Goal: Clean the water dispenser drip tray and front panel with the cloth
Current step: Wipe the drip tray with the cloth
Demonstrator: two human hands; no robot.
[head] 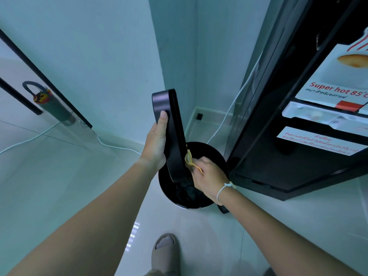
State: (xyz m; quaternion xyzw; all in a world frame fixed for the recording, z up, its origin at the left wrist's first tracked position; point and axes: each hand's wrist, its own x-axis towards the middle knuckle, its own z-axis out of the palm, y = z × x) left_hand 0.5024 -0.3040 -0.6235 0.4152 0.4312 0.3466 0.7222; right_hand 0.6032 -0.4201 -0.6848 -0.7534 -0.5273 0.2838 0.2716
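My left hand (157,144) grips the black drip tray (171,124), held on edge and nearly upright over a round black bin (217,154) on the floor. Its thumb lies on the tray's outer face. My right hand (209,176) holds a yellow cloth (189,160) pressed against the tray's inner side, just above the bin's opening. The tall black water dispenser (278,126) stands at the right, its front panel bearing stickers, one reading "Super hot 85°C".
A white cable (237,96) runs down the wall behind the dispenser. A grey-green bottle with a loop handle (53,104) stands at the left near a dark frame. Pale tiled floor spreads below, with my slippered foot (165,253) at the bottom.
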